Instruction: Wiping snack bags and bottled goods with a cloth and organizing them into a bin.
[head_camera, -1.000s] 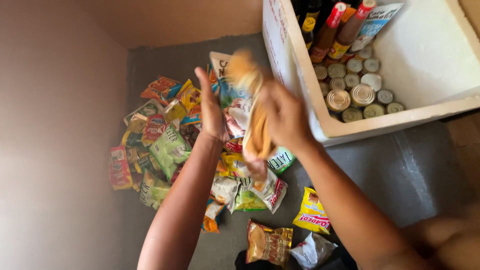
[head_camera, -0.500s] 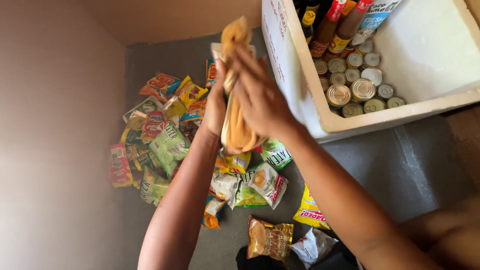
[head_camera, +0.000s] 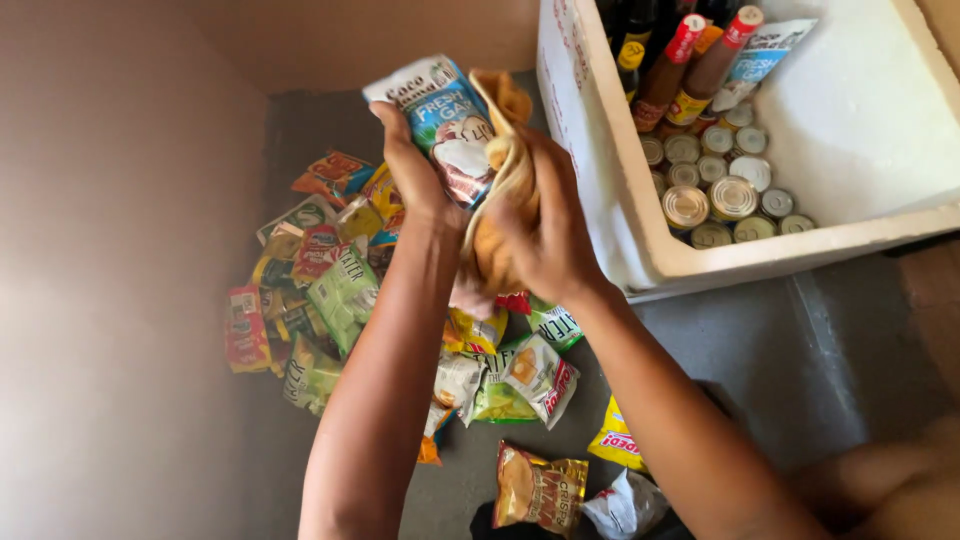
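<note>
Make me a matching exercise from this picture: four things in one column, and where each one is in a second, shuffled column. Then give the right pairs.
Things:
1. blue and white drink carton
2. crumpled orange-tan cloth
3. round silver metal cans
4. orange crisp packet

Places:
A. standing inside the white foam box
B. lying alone on the grey floor, at the bottom of the view
C. held up by the left hand
D. gripped in the right hand, pressed against the carton

Pairs: 1-C, 2-D, 3-A, 4-B
</note>
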